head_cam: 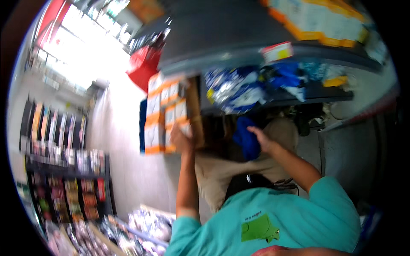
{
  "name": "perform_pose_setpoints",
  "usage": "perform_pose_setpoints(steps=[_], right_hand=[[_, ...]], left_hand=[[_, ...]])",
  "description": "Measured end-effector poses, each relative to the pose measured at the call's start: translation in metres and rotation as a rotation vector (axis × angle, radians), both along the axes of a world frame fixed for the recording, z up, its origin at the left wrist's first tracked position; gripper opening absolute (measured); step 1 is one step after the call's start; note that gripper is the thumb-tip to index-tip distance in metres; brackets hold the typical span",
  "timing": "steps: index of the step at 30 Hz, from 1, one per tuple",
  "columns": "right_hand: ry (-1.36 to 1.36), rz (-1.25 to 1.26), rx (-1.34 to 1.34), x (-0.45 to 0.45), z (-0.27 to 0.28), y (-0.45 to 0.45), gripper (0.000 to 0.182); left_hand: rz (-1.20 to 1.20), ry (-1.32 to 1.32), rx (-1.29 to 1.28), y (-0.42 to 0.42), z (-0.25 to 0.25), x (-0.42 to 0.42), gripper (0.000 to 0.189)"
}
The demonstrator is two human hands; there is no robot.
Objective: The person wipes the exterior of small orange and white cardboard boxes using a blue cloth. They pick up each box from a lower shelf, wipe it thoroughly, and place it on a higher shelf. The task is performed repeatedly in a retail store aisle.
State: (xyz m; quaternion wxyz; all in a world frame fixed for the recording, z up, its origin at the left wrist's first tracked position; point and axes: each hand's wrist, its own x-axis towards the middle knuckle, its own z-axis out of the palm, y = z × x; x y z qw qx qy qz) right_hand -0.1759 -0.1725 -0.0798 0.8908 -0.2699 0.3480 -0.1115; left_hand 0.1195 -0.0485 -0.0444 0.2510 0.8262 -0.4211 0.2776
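Observation:
My left hand (pixel 182 139) is at the near side of a stack of orange-and-white cartons (pixel 155 128), its fingers over a small box. Blur hides whether it grips that box or only touches it. Between thumb and fingers, my right hand (pixel 263 140) holds a bunched blue cloth-like item (pixel 246 137) above my knees. An open brown cardboard box (pixel 195 118) stands between the cartons and the dark space under the shelf.
Above my hands, a dark shelf (pixel 221 35) carries orange-and-white packs (pixel 307 20). Blue-and-white plastic packages (pixel 235 89) lie on the lower shelf (pixel 278 99). A red bag (pixel 144 65) is behind the cartons. Display racks (pixel 69 172) line the left, with wrapped goods (pixel 150 224) at lower left.

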Motion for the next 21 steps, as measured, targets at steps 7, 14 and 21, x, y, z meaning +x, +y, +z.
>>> perform_pose_setpoints(steps=[7, 14, 21], right_hand=[[-0.217, -0.109, 0.249, -0.020, -0.035, -0.003, 0.062], [-0.134, -0.113, 0.204, -0.021, -0.043, -0.003, 0.069], [-0.119, -0.171, 0.211, -0.036, -0.034, -0.005, 0.067]], left_hand=[[-0.646, -0.024, -0.460, -0.058, 0.209, -0.093, 0.053], [-1.066, 0.404, -0.214, -0.214, 0.336, -0.199, 0.094], [-0.899, 0.626, -0.037, -0.274, 0.328, -0.258, 0.101]])
